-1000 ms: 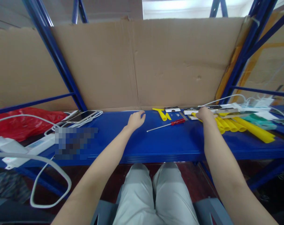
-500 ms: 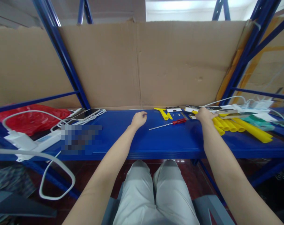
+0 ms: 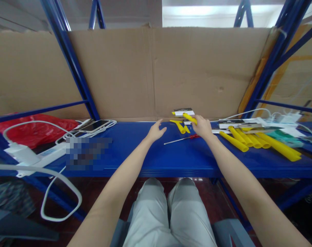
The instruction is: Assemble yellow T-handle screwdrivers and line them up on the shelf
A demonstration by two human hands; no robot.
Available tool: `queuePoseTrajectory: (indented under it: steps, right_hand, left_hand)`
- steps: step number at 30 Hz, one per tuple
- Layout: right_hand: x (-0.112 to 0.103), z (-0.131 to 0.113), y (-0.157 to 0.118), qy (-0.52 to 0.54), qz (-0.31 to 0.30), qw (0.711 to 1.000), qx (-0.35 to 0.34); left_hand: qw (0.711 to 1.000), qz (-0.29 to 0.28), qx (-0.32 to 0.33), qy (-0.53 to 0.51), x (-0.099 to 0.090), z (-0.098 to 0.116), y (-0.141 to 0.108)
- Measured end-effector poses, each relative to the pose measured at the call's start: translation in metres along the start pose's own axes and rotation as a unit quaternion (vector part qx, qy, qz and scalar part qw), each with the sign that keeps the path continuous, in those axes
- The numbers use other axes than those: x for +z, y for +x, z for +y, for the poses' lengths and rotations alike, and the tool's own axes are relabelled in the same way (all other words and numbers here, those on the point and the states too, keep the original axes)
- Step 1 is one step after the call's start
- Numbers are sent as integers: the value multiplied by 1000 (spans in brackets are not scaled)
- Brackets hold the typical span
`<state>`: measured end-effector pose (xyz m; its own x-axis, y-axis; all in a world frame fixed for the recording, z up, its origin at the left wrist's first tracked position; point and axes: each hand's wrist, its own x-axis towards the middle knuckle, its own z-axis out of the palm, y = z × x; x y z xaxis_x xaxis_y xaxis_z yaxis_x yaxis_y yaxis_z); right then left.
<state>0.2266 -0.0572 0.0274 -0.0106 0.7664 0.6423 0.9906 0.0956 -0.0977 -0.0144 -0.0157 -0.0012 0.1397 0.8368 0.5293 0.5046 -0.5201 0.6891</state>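
Note:
My right hand (image 3: 202, 126) is closed around a small yellow tube-like piece (image 3: 190, 118). A black-and-white card (image 3: 184, 112) shows at its far side; whether they are joined I cannot tell. Over the blue shelf, my left hand (image 3: 156, 132) has thumb and fingers apart and holds nothing. Between the hands lie more yellow pieces (image 3: 181, 128) and a screwdriver (image 3: 177, 140), its red handle partly behind my right hand. Several yellow tubes (image 3: 234, 141) lie side by side to the right, with a knife blade (image 3: 266, 130) across their far ends.
Cardboard (image 3: 115, 75) stands along the back of the blue shelf (image 3: 130, 151). At the left are a red plastic bag (image 3: 43, 128), a phone (image 3: 96, 125) and a white power strip (image 3: 50, 154) with cables. A green packet (image 3: 284, 138) lies at the right.
My right hand has moved left from the pile of tubes, bringing a yellow piece with the card beside it. My left hand has opened its fingers.

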Motion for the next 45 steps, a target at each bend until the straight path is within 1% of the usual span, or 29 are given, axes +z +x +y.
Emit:
queuePoseTrajectory:
  steps: [3,7,11,14,16,17,21,24,26,29,33,35,37,40,42,45]
  right_hand:
    - [5,-18,-4,4,-13,997,-71]
    - [10,-33,-10,3,-20,992,-127]
    - [16,-36,-13,9,-12,988,-157]
    - [20,-35,-13,21,3,986,-166]
    - [22,-34,-12,35,20,984,-172]
    - [23,-33,-12,44,30,983,-177]
    - [23,-31,-11,70,62,977,-191]
    - [22,-33,-12,77,64,975,-196]
    - [21,-36,-13,74,62,975,-201]
    - [21,-42,-15,60,54,974,-213]
    - [23,-48,-17,50,43,968,-241]
    - [23,-49,-18,52,46,966,-250]
    - [24,-50,-18,51,49,963,-260]
    - [22,-51,-18,44,45,952,-300]
    - [21,-52,-19,43,42,944,-325]
    - [18,-53,-19,45,37,939,-340]
  left_hand:
    - [999,-26,3,-19,3,2,-2]
    - [997,-30,-14,-65,5,3,-2]
    - [985,-32,-43,-166,7,7,-1]
    - [962,-6,-74,-264,9,12,2]
    - [949,6,-88,-302,9,14,3]
    - [947,3,-90,-310,8,15,4]
    - [940,-53,-80,-327,5,17,1]
    - [929,-92,-58,-355,4,22,-3]
    - [926,-105,-45,-361,4,27,-7]
    - [931,-101,-49,-347,6,32,-10]
    - [936,-89,-94,-329,7,32,-10]
    - [940,-79,-103,-315,7,31,-9]
    - [946,-59,-90,-306,8,28,-7]
    - [948,-30,-66,-311,9,25,-5]
    - [947,-26,-61,-315,10,23,-4]
    - [951,-19,-61,-304,8,23,-4]
